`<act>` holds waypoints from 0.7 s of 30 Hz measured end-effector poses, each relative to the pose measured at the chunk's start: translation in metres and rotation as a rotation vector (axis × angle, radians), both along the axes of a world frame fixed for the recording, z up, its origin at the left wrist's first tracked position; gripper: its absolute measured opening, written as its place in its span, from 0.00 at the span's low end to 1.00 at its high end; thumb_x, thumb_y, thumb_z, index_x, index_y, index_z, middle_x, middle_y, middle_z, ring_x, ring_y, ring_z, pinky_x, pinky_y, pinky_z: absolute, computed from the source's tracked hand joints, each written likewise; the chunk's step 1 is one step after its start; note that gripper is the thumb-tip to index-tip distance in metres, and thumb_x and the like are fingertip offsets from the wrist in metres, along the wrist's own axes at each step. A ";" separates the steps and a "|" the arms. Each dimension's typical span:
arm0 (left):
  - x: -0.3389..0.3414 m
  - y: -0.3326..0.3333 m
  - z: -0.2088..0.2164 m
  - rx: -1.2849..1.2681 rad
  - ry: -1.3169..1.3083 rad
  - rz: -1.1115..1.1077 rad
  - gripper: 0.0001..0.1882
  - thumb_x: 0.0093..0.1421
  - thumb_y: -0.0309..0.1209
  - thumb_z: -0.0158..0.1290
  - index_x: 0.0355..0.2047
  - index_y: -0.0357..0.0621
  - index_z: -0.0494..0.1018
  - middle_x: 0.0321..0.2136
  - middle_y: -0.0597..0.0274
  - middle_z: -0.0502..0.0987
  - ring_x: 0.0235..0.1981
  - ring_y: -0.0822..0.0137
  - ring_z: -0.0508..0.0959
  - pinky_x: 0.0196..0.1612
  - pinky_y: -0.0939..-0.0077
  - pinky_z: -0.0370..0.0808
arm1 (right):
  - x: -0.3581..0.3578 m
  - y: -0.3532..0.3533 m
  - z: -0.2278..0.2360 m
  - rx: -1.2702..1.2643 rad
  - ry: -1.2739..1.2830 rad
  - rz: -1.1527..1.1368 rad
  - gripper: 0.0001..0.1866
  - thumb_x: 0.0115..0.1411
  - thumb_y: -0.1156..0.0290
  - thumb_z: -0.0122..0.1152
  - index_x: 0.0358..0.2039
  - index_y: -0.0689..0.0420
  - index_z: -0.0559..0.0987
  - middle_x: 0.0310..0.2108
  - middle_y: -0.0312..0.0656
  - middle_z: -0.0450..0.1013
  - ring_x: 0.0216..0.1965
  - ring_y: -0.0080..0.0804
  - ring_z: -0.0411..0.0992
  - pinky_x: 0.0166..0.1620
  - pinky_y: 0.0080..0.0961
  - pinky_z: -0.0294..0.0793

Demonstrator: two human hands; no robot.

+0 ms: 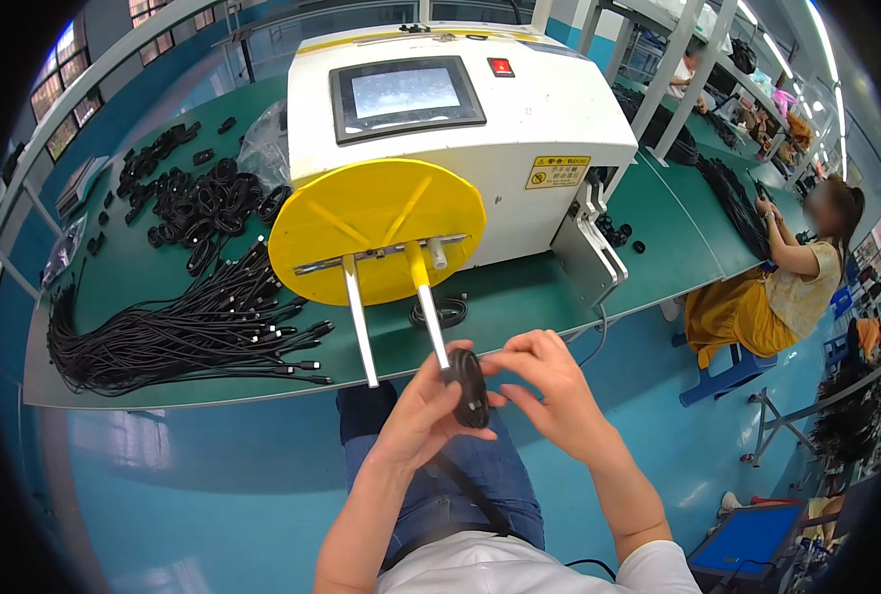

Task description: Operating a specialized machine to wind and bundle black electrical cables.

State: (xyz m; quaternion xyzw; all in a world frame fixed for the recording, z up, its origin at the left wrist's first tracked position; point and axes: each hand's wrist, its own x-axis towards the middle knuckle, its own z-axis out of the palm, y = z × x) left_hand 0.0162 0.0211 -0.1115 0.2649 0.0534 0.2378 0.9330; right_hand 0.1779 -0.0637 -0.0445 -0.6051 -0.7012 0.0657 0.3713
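Observation:
A coil of black cable (472, 388) is held upright in front of my waist, just beyond the table's front edge. My left hand (426, 406) grips it from the left, fingers and thumb closed around its side. My right hand (549, 391) is at the coil's right edge; its bent fingertips reach the coil and its thumb stands apart from them. Right above the hands, two metal rods (359, 322) stick out from the yellow round plate (332, 213) of a white machine (520, 109). Another coiled black cable (440, 313) lies on the table under the plate.
Many loose black cables (183, 332) lie bundled on the green table (520, 297) at left. Behind them is a pile of coiled cables (208, 198). A metal bracket (589, 257) juts from the machine's right side. A seated co-worker (787, 257) handles cables at far right.

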 end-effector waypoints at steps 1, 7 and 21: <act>-0.001 0.003 -0.004 -0.066 -0.027 0.008 0.28 0.61 0.32 0.52 0.59 0.48 0.54 0.46 0.53 0.70 0.45 0.54 0.76 0.40 0.51 0.80 | 0.000 -0.001 -0.001 0.003 0.000 0.003 0.17 0.44 0.84 0.62 0.38 0.59 0.77 0.36 0.43 0.70 0.32 0.36 0.69 0.36 0.26 0.71; 0.004 -0.005 -0.006 -0.061 -0.009 0.153 0.22 0.64 0.33 0.47 0.57 0.44 0.57 0.48 0.53 0.70 0.47 0.56 0.75 0.48 0.56 0.76 | -0.010 -0.009 -0.028 -0.274 0.618 -0.079 0.23 0.52 0.81 0.60 0.51 0.60 0.72 0.45 0.44 0.70 0.41 0.29 0.71 0.42 0.25 0.74; 0.005 -0.023 -0.006 0.553 0.409 0.464 0.26 0.54 0.22 0.54 0.54 0.36 0.62 0.49 0.50 0.72 0.50 0.63 0.72 0.55 0.71 0.67 | -0.030 -0.002 -0.070 -0.508 1.389 0.093 0.28 0.54 0.80 0.60 0.56 0.67 0.64 0.45 0.47 0.70 0.43 0.32 0.73 0.43 0.26 0.78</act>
